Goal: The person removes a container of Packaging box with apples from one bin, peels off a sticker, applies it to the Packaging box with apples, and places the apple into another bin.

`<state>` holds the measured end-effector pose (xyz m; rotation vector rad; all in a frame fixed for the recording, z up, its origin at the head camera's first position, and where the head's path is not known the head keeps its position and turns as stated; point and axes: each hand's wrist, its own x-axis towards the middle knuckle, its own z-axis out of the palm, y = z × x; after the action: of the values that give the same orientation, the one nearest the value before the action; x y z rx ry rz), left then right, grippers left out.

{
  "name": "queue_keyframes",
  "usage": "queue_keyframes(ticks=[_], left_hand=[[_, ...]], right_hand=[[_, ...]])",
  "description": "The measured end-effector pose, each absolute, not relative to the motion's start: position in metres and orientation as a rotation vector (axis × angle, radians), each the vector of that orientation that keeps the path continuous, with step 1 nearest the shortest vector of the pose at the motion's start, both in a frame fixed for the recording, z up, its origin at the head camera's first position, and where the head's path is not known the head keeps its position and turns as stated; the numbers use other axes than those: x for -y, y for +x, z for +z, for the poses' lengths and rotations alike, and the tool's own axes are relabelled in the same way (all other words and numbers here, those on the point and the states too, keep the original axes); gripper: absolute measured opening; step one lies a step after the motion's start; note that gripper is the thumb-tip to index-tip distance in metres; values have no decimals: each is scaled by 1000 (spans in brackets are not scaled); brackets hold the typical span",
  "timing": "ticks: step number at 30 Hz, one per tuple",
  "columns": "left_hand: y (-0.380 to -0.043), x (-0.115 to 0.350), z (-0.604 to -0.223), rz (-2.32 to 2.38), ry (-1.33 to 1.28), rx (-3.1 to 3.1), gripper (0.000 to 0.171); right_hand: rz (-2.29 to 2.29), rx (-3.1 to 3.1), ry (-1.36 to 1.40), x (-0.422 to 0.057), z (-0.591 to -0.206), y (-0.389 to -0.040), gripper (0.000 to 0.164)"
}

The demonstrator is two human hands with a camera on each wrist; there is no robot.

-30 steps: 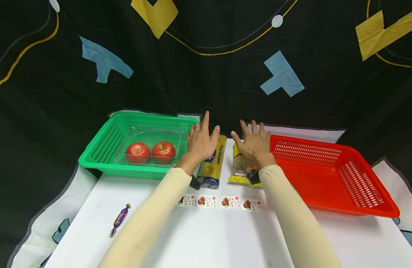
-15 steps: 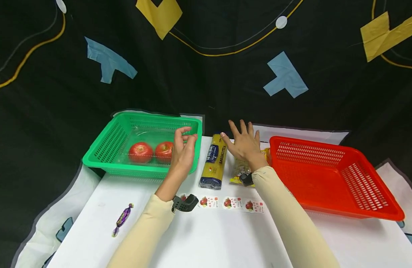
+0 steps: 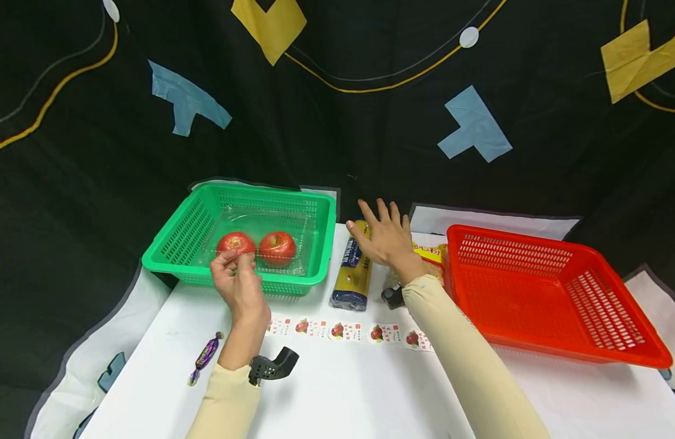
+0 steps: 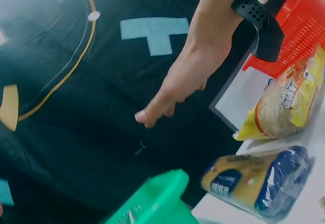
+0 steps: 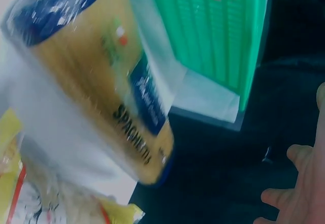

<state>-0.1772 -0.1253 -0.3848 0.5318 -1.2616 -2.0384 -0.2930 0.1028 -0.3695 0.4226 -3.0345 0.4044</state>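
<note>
My left hand (image 3: 241, 289) is over the front rim of the green basket (image 3: 318, 275), fingers loosely curled and nothing seen in them. Beyond its fingertips are two red apples (image 3: 278, 249) under clear plastic packaging (image 3: 290, 221) in the basket. A purple wrapped candy (image 3: 207, 355) lies on the table just left of that forearm. My right hand (image 3: 386, 239) hovers with spread fingers over the far end of a spaghetti pack (image 3: 349, 281); the left wrist view shows it in the air. Below its wrist is a yellow-ended clear bag (image 4: 284, 99), partly hidden in the head view.
A red basket (image 3: 535, 349) stands on the right, close beside the bag. A strip of apple stickers (image 3: 345, 332) lies in front of the packs on the white table (image 3: 348, 390). A black cloth (image 3: 337, 140) hangs behind.
My left hand has moved from above the spaghetti pack leftward and nearer to me, its fingers going from spread to loosely curled. My right hand has drifted slightly left, still spread.
</note>
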Motion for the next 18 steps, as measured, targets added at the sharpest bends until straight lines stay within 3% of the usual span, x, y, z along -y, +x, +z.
queue_keyframes(ticks=[13, 18], left_hand=[[-173, 148, -418, -2227, 810, 1019, 40], [-180, 157, -423, -2344, 711, 885, 27]], right_hand=[[580, 3001, 558, -66, -364, -284, 71], [692, 3012, 591, -53, -362, -282, 70]])
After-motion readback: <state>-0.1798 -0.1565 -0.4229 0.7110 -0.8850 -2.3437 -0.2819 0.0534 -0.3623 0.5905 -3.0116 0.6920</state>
